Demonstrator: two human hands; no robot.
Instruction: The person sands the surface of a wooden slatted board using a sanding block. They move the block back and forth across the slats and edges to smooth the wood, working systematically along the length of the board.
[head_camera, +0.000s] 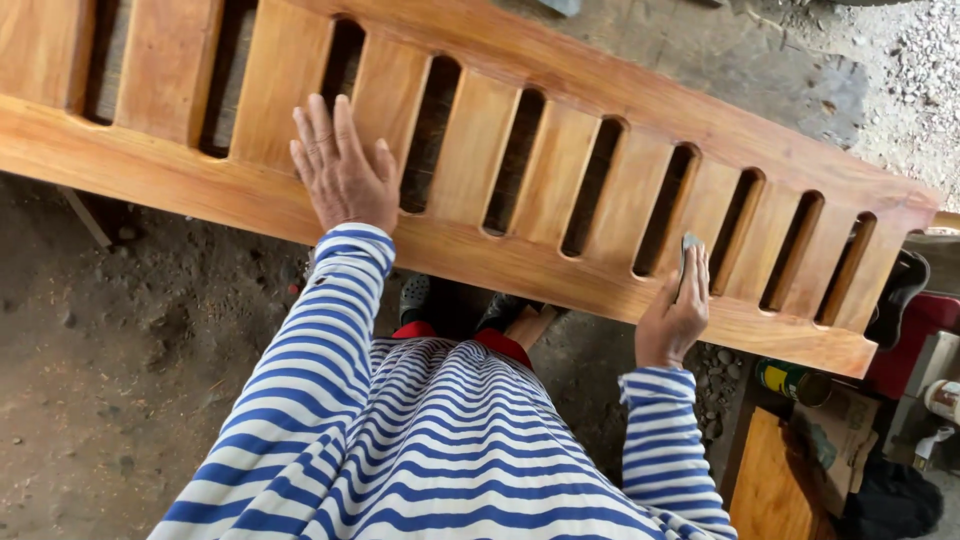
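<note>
Directly ahead of the person, the slatted wooden panel (560, 190) runs its long axis from 10 to 4 o'clock, the left hand (342, 170) lying flat and open on it, the right hand (676, 312) pinching a small grey sanding pad (689, 243) against a slat toward 4 o'clock.

Both hands (342, 170) on slatted wooden panel (560, 270)

I am looking down past a blue-and-white striped shirt (440, 440) at a dirt floor (110, 370) dusted with sawdust. Gravel (925, 60) is lying at the upper right. A green and yellow can (790, 380) is sitting near a flat wooden board (770, 480), with crumpled cardboard (840, 435) and a red object (915, 340) crowding beside them.
</note>
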